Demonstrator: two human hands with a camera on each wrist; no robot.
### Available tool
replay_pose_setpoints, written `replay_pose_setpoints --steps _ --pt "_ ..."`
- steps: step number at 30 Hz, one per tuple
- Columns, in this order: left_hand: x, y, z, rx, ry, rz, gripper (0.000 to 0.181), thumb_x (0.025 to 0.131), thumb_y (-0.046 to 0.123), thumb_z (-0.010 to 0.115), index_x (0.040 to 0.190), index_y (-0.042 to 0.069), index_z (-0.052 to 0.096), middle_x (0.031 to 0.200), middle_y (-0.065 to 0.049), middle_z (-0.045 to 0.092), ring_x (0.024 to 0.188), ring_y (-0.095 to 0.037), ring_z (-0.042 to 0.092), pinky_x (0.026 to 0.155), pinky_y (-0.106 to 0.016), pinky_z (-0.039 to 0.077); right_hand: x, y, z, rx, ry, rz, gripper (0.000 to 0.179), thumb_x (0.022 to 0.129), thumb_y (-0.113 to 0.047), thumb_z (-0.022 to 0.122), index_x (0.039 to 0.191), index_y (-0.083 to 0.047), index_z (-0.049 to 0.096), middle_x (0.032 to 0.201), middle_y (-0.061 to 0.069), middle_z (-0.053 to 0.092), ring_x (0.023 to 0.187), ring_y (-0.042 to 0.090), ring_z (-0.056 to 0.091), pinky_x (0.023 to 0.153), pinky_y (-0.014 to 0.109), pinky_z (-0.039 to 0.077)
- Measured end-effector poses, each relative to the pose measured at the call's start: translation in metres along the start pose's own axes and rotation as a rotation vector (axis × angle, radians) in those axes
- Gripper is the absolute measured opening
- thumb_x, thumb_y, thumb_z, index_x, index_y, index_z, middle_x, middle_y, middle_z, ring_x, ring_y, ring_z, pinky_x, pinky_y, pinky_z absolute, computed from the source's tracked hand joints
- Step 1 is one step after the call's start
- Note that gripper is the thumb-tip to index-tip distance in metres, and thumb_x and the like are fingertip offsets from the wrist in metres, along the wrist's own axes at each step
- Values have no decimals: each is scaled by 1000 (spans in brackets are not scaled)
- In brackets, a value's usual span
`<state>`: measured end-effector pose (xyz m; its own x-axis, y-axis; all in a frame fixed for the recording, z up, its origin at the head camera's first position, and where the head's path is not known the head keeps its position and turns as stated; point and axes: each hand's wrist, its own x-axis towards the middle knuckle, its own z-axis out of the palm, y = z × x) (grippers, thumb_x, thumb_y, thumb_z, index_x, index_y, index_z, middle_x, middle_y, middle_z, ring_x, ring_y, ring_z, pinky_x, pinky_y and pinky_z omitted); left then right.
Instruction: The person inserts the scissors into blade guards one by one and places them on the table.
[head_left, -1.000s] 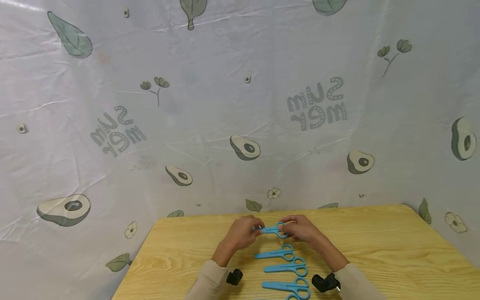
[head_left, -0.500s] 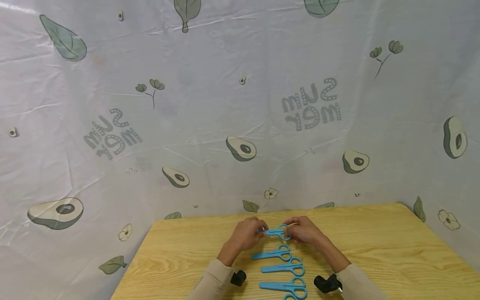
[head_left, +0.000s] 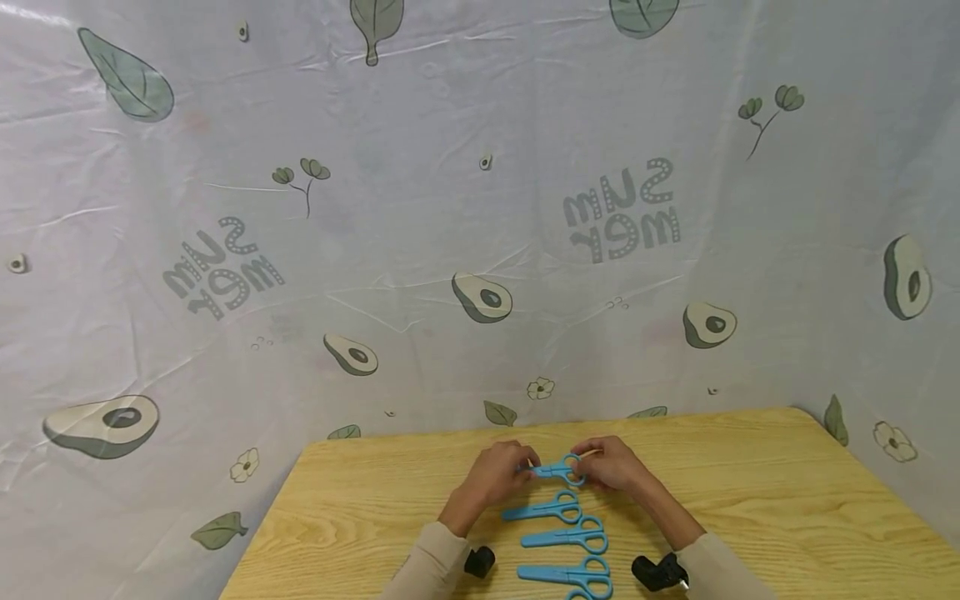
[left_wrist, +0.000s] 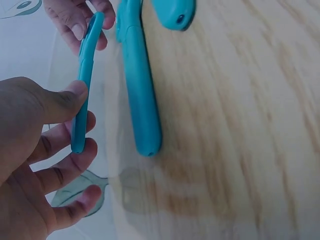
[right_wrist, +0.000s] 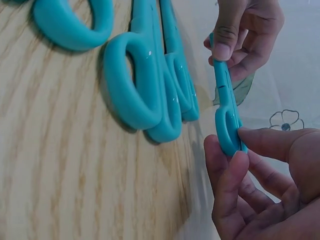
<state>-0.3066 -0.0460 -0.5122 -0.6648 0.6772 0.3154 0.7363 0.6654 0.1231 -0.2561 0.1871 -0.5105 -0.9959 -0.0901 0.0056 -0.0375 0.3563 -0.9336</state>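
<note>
My two hands hold a pair of light blue scissors between them, close behind a row of similar scissors. My left hand pinches the blade end between thumb and fingers, its lower fingers spread in the left wrist view. At the other end, my right hand grips the handle loops with thumb and fingertips. Seen from the right wrist, the held scissors are closed and stand edge-on above the tabletop. Nearest to them lies another pair of blue scissors, handles to the right.
More blue scissors lie in the row toward me, including a third pair and one cut off by the bottom edge. They rest on a wooden table. Behind it hangs a patterned sheet.
Both hands, with the scissors between them, have shifted a little to the right and closer to the row. The head view has turned slightly right. The grip looks the same.
</note>
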Motion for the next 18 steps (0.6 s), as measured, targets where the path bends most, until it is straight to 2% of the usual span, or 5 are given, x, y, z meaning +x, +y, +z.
replay_pose_setpoints --steps 5,11,18 --pt "0 3 4 12 -3 2 12 92 28 72 103 24 75 92 5 69 79 -7 63 64 -22 51 -2 6 -2 -4 21 -8 34 93 -7 66 122 8 62 96 17 73 68 26 66 55 38 50" --pt "1 6 7 22 -14 -1 13 92 30 73 103 23 76 91 6 68 79 -7 63 65 -22 51 -6 8 -7 -43 71 5 31 92 -9 68 120 5 65 99 15 73 76 27 69 57 40 53" --pt "-1 6 13 33 -42 -11 12 92 29 73 102 23 76 90 8 69 80 -7 63 65 -24 52 -13 9 -14 -72 89 27 29 93 -9 68 118 4 66 100 12 72 84 26 70 64 39 56"
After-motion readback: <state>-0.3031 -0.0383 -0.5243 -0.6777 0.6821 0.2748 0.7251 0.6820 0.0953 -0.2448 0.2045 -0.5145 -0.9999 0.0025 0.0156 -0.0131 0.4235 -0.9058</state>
